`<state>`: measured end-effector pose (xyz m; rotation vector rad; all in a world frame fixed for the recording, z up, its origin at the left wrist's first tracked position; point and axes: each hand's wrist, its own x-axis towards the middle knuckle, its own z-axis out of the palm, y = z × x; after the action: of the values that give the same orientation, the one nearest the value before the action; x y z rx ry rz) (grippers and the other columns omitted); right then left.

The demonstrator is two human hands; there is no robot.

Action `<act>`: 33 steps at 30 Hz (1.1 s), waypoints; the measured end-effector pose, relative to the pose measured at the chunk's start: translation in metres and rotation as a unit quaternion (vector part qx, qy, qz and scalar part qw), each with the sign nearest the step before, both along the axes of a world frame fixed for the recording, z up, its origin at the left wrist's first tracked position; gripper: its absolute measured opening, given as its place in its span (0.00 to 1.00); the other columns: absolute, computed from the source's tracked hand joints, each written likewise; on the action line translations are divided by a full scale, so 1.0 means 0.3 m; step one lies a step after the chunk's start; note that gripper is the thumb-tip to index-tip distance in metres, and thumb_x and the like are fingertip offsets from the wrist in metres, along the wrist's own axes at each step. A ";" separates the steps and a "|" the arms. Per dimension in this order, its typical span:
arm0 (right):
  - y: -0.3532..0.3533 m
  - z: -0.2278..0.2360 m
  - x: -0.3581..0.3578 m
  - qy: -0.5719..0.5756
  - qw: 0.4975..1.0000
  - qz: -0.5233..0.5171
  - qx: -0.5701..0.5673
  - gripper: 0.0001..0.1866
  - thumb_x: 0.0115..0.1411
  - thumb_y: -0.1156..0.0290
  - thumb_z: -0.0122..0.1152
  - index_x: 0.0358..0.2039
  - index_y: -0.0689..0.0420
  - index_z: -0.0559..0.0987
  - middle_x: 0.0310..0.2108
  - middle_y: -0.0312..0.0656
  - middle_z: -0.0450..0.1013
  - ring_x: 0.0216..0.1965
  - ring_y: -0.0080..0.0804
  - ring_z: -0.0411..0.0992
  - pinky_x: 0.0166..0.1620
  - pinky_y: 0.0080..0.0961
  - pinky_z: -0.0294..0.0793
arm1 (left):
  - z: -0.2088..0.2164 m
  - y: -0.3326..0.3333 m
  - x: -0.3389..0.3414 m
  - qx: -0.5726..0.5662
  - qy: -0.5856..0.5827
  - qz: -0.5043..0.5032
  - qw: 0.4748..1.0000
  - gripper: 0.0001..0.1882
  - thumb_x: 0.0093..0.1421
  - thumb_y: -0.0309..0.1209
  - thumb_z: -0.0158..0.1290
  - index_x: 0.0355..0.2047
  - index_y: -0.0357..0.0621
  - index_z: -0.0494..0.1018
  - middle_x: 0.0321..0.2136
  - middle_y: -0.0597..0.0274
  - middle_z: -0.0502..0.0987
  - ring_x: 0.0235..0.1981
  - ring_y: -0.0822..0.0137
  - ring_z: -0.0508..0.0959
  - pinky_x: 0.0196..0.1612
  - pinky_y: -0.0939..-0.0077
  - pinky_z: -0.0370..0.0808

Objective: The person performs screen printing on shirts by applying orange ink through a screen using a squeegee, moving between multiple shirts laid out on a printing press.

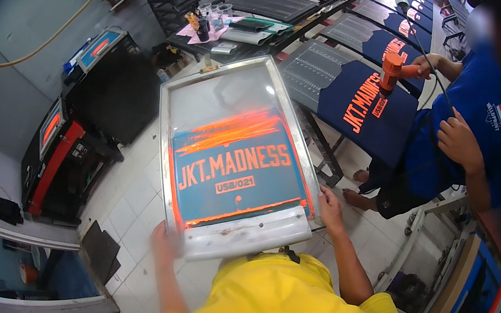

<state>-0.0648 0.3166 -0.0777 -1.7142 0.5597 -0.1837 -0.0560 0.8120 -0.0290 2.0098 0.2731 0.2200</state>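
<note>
Held out in front of my yellow shirt is a screen printing frame [231, 111] with a metal rim. Its mesh carries a blue-green stencil with lettering, smeared with bright orange ink. Along its near edge runs a thick whitish bar [248, 231]. My left hand [166, 243] grips the near left corner, its fingers partly blurred. My right hand [330, 210] is closed on the right side near the bar, its fingertips partly behind the frame. Just past the far right side, a navy fabric piece [364, 102] with orange print lies on a grey printing board [307, 67].
At right, a person in a blue shirt [494, 110] holds an orange heat gun [391, 71] over the navy fabric. A long row of printing boards stretches back. A table with cups [224, 11] stands beyond the frame. Black-and-red equipment [57, 158] is at left, a metal stand [426, 250] at right.
</note>
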 end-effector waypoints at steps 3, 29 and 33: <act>0.009 0.022 0.001 -0.002 1.000 0.009 -0.001 0.19 0.66 0.64 0.52 0.55 0.54 0.76 0.39 0.38 0.77 0.40 0.23 0.72 0.47 0.22 0.70 | 0.016 0.002 -0.013 0.026 0.012 -0.007 1.000 0.18 0.65 0.32 0.45 0.46 0.29 0.74 0.38 0.52 0.78 0.39 0.64 0.79 0.44 0.70 0.75; 0.038 0.068 -0.035 0.004 0.995 -0.047 -0.092 0.18 0.64 0.61 0.51 0.40 0.65 0.78 0.30 0.50 0.76 0.33 0.35 0.73 0.40 0.31 0.71 | -0.048 -0.016 0.032 0.238 -0.032 0.021 0.970 0.14 0.64 0.36 0.49 0.28 0.38 0.73 0.26 0.61 0.74 0.28 0.65 0.74 0.32 0.67 0.70; 0.040 0.051 -0.054 -0.031 0.992 -0.066 -0.102 0.17 0.65 0.62 0.51 0.40 0.65 0.78 0.29 0.48 0.76 0.31 0.32 0.72 0.39 0.30 0.70 | -0.039 -0.002 0.055 0.218 -0.008 0.006 0.976 0.16 0.59 0.41 0.56 0.30 0.38 0.73 0.28 0.52 0.75 0.33 0.51 0.75 0.36 0.55 0.70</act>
<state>-0.0809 0.3286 -0.0623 -1.8632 0.6255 -0.3986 -0.0394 0.8114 -0.0408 2.4399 0.2414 0.3258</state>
